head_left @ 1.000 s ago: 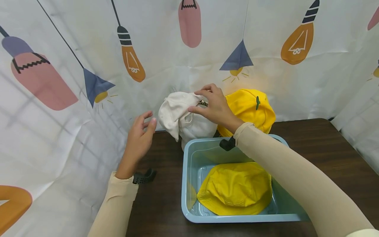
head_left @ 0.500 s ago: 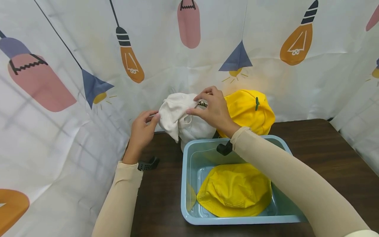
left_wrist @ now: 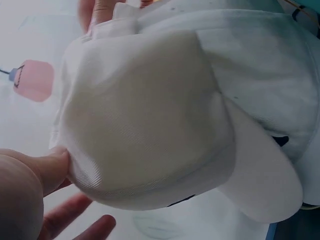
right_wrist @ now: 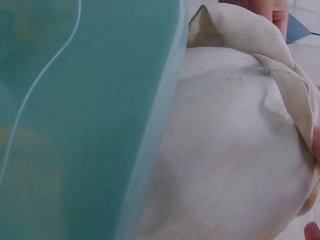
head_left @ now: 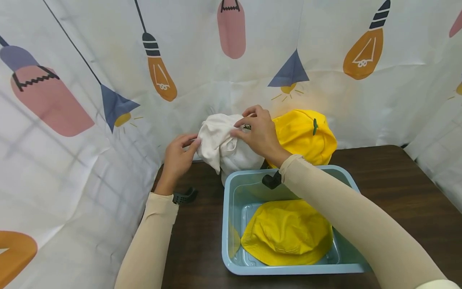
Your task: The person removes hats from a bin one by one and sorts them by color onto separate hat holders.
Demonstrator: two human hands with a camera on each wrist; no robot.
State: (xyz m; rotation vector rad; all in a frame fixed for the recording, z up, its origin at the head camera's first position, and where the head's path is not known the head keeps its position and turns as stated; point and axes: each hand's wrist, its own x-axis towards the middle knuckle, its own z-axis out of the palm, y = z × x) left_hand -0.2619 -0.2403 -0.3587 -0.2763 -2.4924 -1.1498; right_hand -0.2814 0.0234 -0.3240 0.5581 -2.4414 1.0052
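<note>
My left hand (head_left: 178, 160) pinches the left edge of a white cloth cap (head_left: 211, 138) at the back of the table. In the left wrist view its thumb (left_wrist: 54, 167) presses the fabric of the cap, two fingers showing below. On the cap's upper right edge, my right hand (head_left: 262, 134) holds the cloth between thumb and fingertips. Directly beneath is a second piece of white headwear (head_left: 240, 158), round and pale, partly hidden by the cap and the bin. A yellow cap (head_left: 306, 134) with a small green sprout sits right behind my right hand.
In front stands a light blue plastic bin (head_left: 227, 216) with a yellow bucket hat (head_left: 288, 233) lying in it. My right forearm crosses over the bin. A white curtain (head_left: 202, 48) printed with lamps hangs behind the dark wooden table (head_left: 386, 172).
My left hand has moved right and up to the white cap and taken its left edge. The cap has shifted slightly right and bunched up. My right hand stays on it.
</note>
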